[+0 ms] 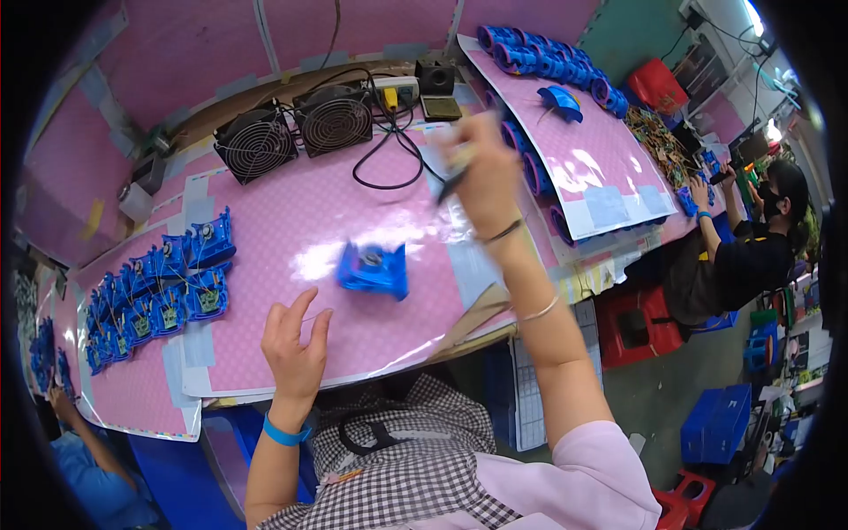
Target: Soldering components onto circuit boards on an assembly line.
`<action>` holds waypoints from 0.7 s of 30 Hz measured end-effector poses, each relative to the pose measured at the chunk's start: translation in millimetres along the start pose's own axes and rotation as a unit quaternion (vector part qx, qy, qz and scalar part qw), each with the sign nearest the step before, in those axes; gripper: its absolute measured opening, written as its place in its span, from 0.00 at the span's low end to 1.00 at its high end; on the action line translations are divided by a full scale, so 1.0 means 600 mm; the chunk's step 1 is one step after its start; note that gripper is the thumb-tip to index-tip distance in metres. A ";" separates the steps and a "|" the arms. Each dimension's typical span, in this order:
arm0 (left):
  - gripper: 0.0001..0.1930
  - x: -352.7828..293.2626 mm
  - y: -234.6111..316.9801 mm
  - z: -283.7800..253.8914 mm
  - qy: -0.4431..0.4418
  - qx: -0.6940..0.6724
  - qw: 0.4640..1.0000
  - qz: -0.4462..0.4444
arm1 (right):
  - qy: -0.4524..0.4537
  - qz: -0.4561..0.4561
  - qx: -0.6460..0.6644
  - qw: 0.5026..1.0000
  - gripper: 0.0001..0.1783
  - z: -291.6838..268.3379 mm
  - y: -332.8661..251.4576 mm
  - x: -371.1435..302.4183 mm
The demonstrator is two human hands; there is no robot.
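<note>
A blue plastic housing (372,269) with a round metal piece in its middle sits on the pink table mat (291,340). Close by on its left, my left hand (296,340) is raised with fingers apart, empty. My right hand (484,172) is lifted over the back right of the mat, smeared by motion. Its fingers close round what looks like a soldering iron, whose dark handle end (451,187) meets a black cord. The tip is too blurred to make out. Beyond that hand stand a black holder (435,77) and a small olive pad (442,108).
Two black fans (256,146) stand at the back beside a power strip (395,89). Rows of blue housings with small boards (168,283) lie left. More blue parts (548,57) rest on a raised board (587,163) at right. Co-workers (751,256) sit on both sides.
</note>
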State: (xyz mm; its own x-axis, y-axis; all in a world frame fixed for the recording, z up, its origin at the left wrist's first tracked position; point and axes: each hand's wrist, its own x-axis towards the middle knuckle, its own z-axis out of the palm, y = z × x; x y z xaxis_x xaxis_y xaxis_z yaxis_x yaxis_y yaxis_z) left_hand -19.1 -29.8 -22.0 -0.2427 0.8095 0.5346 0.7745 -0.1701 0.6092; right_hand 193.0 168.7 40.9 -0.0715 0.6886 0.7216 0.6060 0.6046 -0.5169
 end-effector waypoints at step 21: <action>0.09 0.063 -0.043 -0.025 0.017 0.057 0.998 -0.037 | -0.166 0.045 0.103 0.980 0.18 -0.147 0.016 0.011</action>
State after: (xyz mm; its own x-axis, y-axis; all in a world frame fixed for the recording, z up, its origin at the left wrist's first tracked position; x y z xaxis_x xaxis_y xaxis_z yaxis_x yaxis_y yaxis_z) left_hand -57.0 -3.2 -9.0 -0.3195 0.7976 0.5117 0.8152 -0.0439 0.5775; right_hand 268.4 143.8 81.3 -0.3000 0.8149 0.4958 0.4511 0.5792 -0.6790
